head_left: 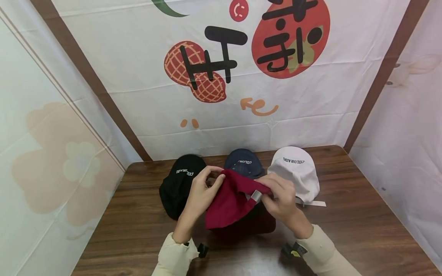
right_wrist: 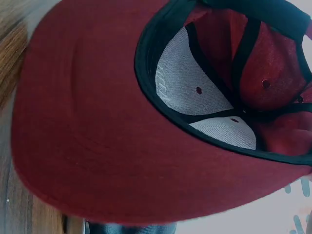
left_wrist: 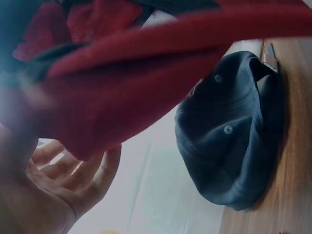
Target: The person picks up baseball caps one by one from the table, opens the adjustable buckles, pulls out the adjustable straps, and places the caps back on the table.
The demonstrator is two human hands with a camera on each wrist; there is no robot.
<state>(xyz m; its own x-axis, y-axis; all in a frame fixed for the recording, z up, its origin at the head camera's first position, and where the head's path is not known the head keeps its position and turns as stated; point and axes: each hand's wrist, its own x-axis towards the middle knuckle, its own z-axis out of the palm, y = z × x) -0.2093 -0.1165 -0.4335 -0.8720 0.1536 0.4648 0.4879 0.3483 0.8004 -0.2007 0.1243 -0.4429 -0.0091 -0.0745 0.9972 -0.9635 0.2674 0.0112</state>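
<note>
- While both hands hold the dark-red baseball cap [head_left: 222,209] over the wood-grain table [head_left: 114,234], the step in hand looks like working its rear edge.
- Grip: left hand [head_left: 200,193] pinches the upper left edge; right hand [head_left: 283,197] pinches the edge beside the metal buckle [head_left: 256,196].
- Cap position: in front of the navy cap [head_left: 243,163], between black cap [head_left: 176,188] and white cap [head_left: 297,174]; brim [right_wrist: 97,122] on the near side. Can't tell if it touches the table.
- Next move, my read: needs even tension from both pinches; slack crown could fold in.
- Materials: matte fabric, probably cotton; broad brim, rounded corners; dark sweatband [right_wrist: 145,73]; taped seams; grey mesh-like front lining [right_wrist: 187,80].
- Neighbours: navy crown dented, stitched eyelets; white one creased, flat strap [head_left: 317,203] sticking out.
</note>
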